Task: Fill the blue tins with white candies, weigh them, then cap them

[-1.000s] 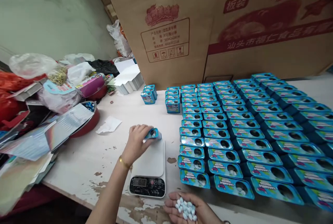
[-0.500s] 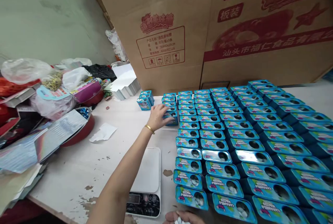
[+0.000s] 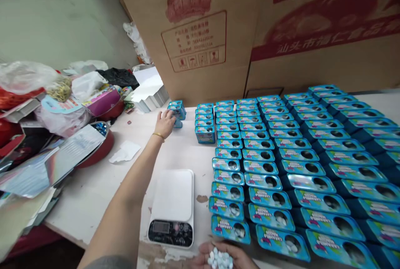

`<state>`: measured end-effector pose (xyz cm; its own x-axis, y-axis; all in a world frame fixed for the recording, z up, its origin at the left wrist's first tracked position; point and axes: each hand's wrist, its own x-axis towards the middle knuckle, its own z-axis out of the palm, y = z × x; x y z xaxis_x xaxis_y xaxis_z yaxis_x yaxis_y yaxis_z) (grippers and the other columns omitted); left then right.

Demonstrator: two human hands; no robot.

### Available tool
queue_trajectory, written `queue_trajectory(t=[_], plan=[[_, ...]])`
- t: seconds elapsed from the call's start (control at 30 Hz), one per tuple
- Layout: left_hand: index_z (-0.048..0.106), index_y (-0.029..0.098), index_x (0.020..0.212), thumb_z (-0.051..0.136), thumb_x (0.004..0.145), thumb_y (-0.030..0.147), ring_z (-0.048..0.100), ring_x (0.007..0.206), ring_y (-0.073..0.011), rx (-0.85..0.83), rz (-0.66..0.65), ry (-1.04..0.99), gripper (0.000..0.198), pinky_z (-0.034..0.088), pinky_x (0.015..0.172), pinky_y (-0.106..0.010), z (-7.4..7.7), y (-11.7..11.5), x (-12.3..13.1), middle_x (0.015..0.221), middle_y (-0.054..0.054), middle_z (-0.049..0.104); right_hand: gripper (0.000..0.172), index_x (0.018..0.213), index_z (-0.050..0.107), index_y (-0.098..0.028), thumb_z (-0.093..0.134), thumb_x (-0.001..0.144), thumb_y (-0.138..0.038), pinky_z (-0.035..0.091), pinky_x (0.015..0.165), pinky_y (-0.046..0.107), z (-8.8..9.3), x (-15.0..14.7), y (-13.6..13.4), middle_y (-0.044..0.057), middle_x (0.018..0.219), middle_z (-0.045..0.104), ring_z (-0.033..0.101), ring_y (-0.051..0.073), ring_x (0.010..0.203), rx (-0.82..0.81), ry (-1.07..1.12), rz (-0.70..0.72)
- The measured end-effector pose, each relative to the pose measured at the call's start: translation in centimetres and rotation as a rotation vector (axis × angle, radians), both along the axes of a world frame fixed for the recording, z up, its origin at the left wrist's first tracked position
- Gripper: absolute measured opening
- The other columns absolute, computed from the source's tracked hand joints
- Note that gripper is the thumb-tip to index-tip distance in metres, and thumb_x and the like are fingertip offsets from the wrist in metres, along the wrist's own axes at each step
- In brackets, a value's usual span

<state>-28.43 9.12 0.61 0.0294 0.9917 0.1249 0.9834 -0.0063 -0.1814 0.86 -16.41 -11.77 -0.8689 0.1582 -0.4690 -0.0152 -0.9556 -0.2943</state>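
Note:
My left hand (image 3: 164, 124) reaches far across the white table (image 3: 100, 185) to a small separate stack of blue tins (image 3: 176, 109). Its fingers curl round a tin at the bottom of that stack. At the bottom edge, my right hand (image 3: 233, 254) lies palm up, cupped round a heap of small white candies (image 3: 219, 259). A white kitchen scale (image 3: 173, 202) with a black display panel stands between the two hands; nothing lies on its platform. To the right, many blue tins (image 3: 281, 156) with round windows stand in tight rows; some near ones show white candies inside.
Large cardboard boxes (image 3: 237, 35) with red print wall off the back of the table. At the left lie plastic bags (image 3: 59, 94), printed sheets (image 3: 62, 156), a red bowl (image 3: 101, 150) and a scrap of white paper (image 3: 125, 152). White folded cartons (image 3: 153, 96) sit behind the small stack.
My left hand lifted a blue tin off the scale, carried it to the far-left end of the rows, then moved left to the small separate stack. The right hand stayed cupped round the candies.

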Motion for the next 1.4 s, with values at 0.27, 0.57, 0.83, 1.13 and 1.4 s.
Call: queue_trajectory(t=[0.27,0.57,0.83,1.13,1.4], plan=[[0.058,0.014,0.087,0.049,0.087,0.026,0.057,0.080,-0.0214,-0.343,-0.247,0.141,0.014,0.042,0.073,-0.035,6.4,-14.8,4.7,0.094,-0.009,0.058,0.030,0.095,0.070,-0.008,0.055,0.078,-0.029,0.049,0.086,0.030,3.1,1.7,-0.4,0.014,0.096,0.073,0.069,0.020,0.093,-0.313,0.030,-0.119],[0.054,0.015,0.094,0.054,0.086,0.026,0.054,0.093,-0.0212,-0.287,-0.321,-0.005,0.014,0.043,0.081,-0.035,5.5,-22.3,8.0,0.106,-0.010,0.058,0.031,0.104,0.064,-0.004,0.049,0.084,-0.022,0.051,0.087,0.032,4.9,2.8,-1.4,0.018,0.107,0.070,0.065,0.025,0.103,-0.334,0.009,-0.114],[0.054,0.017,0.103,0.047,0.090,0.036,0.053,0.083,-0.0169,-0.301,-0.442,-0.391,0.024,0.045,0.071,-0.028,2.9,-30.2,16.0,0.093,-0.005,0.056,0.017,0.088,0.068,-0.012,0.053,0.084,-0.019,0.056,0.075,0.029,6.4,3.5,-2.1,0.007,0.084,0.074,0.070,0.017,0.079,-0.367,-0.073,-0.342],[0.054,0.018,0.103,0.046,0.089,0.022,0.052,0.085,-0.0158,-0.330,-0.194,-0.563,0.017,0.046,0.069,-0.026,-1.8,-34.4,19.6,0.100,-0.006,0.052,0.015,0.078,0.068,-0.012,0.053,0.081,-0.012,0.056,0.078,0.029,6.4,2.8,-3.6,0.005,0.071,0.072,0.069,0.015,0.071,-0.360,-0.070,-0.418],[0.055,0.019,0.099,0.048,0.087,0.022,0.053,0.079,-0.0156,-0.384,-0.143,-0.546,0.014,0.047,0.068,-0.027,-1.2,-34.3,19.7,0.095,-0.005,0.052,0.020,0.078,0.066,-0.013,0.047,0.084,-0.013,0.055,0.083,0.033,6.9,2.6,-4.0,0.005,0.070,0.071,0.069,0.018,0.080,-0.384,-0.133,-0.403]])
